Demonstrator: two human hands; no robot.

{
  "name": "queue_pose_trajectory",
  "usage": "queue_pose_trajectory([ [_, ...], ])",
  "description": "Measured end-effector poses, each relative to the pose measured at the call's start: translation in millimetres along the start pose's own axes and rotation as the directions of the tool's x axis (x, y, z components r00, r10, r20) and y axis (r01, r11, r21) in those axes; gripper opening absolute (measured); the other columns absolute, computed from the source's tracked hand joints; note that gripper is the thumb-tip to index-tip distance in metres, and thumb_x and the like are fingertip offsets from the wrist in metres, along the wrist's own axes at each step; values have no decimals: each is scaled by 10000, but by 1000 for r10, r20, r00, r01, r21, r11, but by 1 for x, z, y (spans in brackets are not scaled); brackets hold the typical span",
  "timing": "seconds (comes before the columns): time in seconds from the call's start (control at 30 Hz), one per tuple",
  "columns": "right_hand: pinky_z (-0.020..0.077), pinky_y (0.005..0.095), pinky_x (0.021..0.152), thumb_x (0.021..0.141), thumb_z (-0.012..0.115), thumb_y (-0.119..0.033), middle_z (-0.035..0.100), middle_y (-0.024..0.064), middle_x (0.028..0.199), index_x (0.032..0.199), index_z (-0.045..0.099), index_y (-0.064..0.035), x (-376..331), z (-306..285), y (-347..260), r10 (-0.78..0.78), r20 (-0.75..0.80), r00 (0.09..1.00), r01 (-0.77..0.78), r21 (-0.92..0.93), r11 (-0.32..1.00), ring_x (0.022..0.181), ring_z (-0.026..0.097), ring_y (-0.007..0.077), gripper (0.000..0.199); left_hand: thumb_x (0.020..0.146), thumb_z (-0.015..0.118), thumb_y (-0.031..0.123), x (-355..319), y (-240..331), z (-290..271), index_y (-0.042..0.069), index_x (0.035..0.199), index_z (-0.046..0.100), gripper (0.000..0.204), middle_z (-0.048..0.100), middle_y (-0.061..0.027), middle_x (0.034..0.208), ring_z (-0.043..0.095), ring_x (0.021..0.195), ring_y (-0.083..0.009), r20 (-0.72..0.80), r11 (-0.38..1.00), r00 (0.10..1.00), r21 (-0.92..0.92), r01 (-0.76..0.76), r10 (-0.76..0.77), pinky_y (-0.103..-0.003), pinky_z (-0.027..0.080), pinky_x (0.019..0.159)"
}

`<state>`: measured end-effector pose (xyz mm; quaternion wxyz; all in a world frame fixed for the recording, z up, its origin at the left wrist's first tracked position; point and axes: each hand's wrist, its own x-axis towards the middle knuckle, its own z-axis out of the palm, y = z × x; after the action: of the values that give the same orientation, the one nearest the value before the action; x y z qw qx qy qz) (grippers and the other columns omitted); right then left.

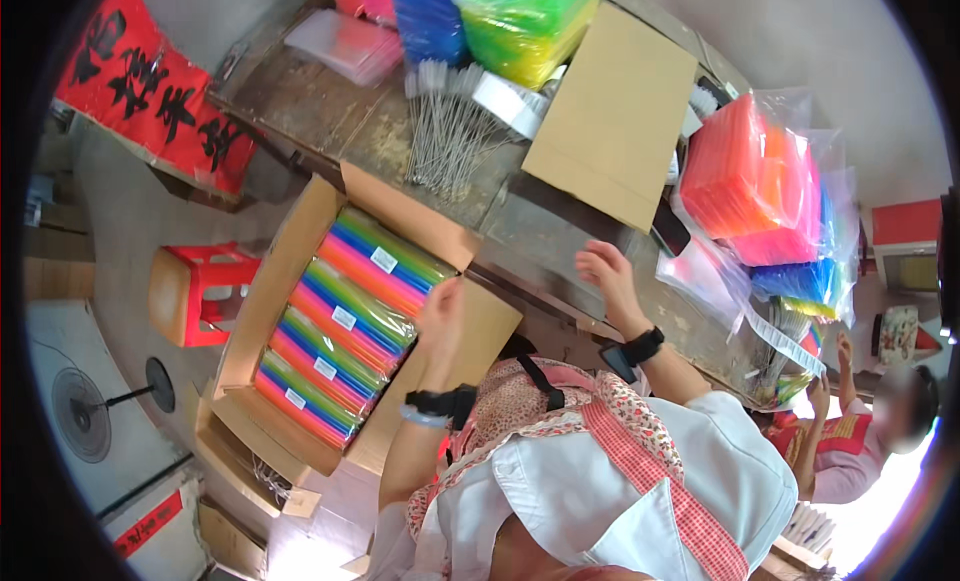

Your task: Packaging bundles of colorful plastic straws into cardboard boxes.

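An open cardboard carton (232, 351) stands at my left, its flaps spread. Inside lie several clear-wrapped packs of rainbow-striped sheets (350, 281), each with a small white label. My left hand (440, 316) is at the carton's right side, by the end of the packs. Its fingers are blurred, and whether they touch a pack or the flap is unclear. At the table's near edge my right hand (606, 273) is raised with loosely bent fingers apart, holding nothing. Beyond it a flat brown cardboard sheet (615, 111) lies on the worn table (375, 131).
Thin wire-handled brushes (450, 121) lie in a bundle on the table. Bags of green-yellow sheets (525, 26) and orange-pink sheets (745, 176) stand there too. A red stool (205, 296) and a fan (85, 411) are left. A co-worker (850, 431) works at the right.
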<state>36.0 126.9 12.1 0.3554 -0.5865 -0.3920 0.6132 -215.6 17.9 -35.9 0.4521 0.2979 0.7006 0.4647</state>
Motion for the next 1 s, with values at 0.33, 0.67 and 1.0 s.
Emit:
queue_pose_trajectory([
  [0.33, 486, 262, 738, 882, 527, -113, 624, 76, 914, 1131, 500, 13, -66, -62, 2, 65, 130, 989, -67, 13, 998, 814, 598, 136, 281, 815, 657, 233, 105, 47, 229, 15, 1133, 472, 427, 578, -97, 1053, 569, 885, -176, 369, 509, 925, -781, 362, -91, -320, 477, 746],
  [0.67, 382, 424, 964, 885, 527, -379, 477, 120, 1273, 1342, 344, -55, -34, -117, -50, -139, 329, 934, -143, 702, 698, 1182, 442, 243, 589, 854, 584, 142, -51, 145, 30, -18, 1170, 519, 360, 604, -51, 1058, 537, 958, -109, 415, 951, 875, -275, -140, 248, -288, 444, 834],
  [1.0, 491, 319, 812, 873, 580, -117, 601, 14, 1058, 1156, 544, -81, -37, 86, 4, 226, 530, 817, -309, 72, 948, 972, 581, 153, 288, 869, 554, 131, -169, -38, -225, 5, 1142, 533, 301, 600, -22, 1011, 556, 865, -68, -361, 898, 903, -437, 57, -233, -248, 463, 709],
])
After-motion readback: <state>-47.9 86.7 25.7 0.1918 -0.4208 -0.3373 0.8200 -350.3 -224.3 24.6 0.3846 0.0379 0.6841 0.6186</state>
